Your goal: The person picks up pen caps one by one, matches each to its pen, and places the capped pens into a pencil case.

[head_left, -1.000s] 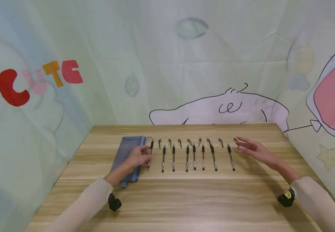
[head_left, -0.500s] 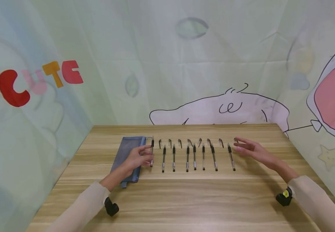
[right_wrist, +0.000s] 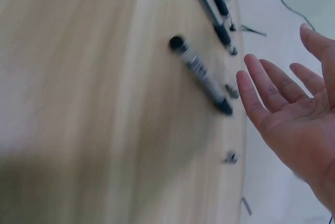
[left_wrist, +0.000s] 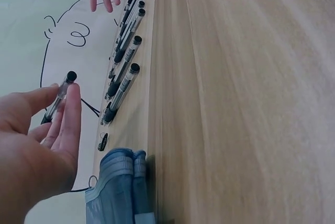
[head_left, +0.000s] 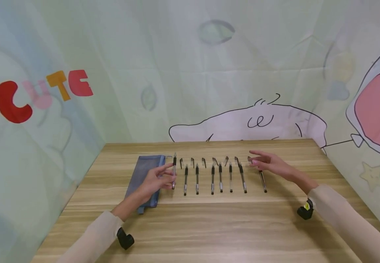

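Note:
My left hand [head_left: 155,180] pinches a clear-barrelled gel pen [head_left: 175,162] with a black grip, held upright beside the blue mesh pencil pouch [head_left: 141,170]. In the left wrist view, the thumb and fingers close on this pen [left_wrist: 62,94] near its black end. Over the right end of the row, my right hand [head_left: 272,164] hovers with extended fingers and nothing in them. Beneath it lies the rightmost gel pen [head_left: 263,180], its upper part hidden by the hand in the head view. A pen cap [head_left: 249,159] shows by the right fingertips. Another cap [right_wrist: 230,157] lies farther right.
Several uncapped gel pens [head_left: 213,179] lie in a row across the wooden table [head_left: 209,226]. Behind them is a line of black pen caps [head_left: 204,162]. A printed curtain [head_left: 127,91] hangs behind the table's back edge.
My right hand has moved left, from the rightmost cap to above the rightmost pen. The left hand has shifted the pinched pen slightly right and turned it more upright.

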A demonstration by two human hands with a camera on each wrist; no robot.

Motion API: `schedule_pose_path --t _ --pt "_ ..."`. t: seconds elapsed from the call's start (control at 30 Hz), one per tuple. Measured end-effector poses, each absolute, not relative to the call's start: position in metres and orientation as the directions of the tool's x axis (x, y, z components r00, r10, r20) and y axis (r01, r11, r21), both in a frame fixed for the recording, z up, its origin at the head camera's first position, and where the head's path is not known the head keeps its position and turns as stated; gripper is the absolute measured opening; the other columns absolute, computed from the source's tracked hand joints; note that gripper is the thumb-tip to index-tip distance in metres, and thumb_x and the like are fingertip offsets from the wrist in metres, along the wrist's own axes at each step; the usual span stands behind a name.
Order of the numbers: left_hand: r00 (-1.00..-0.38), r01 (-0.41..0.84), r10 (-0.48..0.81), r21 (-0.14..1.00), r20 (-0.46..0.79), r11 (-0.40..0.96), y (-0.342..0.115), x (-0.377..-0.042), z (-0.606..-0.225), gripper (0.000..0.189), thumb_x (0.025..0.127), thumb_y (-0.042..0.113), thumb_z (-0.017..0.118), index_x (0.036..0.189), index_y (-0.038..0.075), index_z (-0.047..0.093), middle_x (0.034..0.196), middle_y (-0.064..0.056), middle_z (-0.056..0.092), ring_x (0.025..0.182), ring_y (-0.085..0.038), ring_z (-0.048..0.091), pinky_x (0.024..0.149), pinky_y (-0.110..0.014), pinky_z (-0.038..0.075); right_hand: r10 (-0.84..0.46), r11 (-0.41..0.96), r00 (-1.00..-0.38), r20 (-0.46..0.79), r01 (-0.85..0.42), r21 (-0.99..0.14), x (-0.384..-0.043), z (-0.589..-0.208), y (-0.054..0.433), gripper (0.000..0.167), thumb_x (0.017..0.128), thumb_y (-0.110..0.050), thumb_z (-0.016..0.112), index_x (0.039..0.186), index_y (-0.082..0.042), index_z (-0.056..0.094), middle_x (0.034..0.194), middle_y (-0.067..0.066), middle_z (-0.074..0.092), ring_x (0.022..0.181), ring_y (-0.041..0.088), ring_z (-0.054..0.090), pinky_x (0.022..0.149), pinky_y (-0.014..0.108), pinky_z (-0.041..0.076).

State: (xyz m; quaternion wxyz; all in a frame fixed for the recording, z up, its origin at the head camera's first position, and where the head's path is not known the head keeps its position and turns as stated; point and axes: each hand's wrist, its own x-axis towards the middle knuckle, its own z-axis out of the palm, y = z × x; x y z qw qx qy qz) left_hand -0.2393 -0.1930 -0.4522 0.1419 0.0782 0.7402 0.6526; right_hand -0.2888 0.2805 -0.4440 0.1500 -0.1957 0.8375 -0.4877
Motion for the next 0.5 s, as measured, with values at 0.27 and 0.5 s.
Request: schedule_pose_path --t 0.27,0.5 --pt "-0.957 -0.055 0.276 0.988 -0.093 0.142 -0.194 -0.238 -0.45 0.067 0.097 0.008 0.068 0.156 0.004 0.038 0.138 -0.031 0.057 0.086 -0.007 0.074 0.081 -0.031 0.065 -0.516 0.435 -0.852 -0.091 -0.169 -0.885 -0.318 -0.43 0.24 0.062 0.108 -0.033 0.053 0.157 0.0 0.035 0.152 0.023 0.052 0.135 0.042 0.056 0.113 0.056 0.048" --pt "-0.958 -0.073 0.262 0.984 -0.115 0.163 -0.193 -0.241 -0.447 0.067 0.097 0.01 0.069 0.156 0.004 0.038 0.137 -0.029 0.058 0.086 -0.008 0.073 0.083 -0.033 0.065 -0.56 0.382 -0.824 -0.083 -0.169 -0.909 -0.337 -0.432 0.2 0.057 0.109 -0.03 0.05 0.156 0.0 0.036 0.152 0.022 0.052 0.136 0.038 0.055 0.114 0.054 0.048"
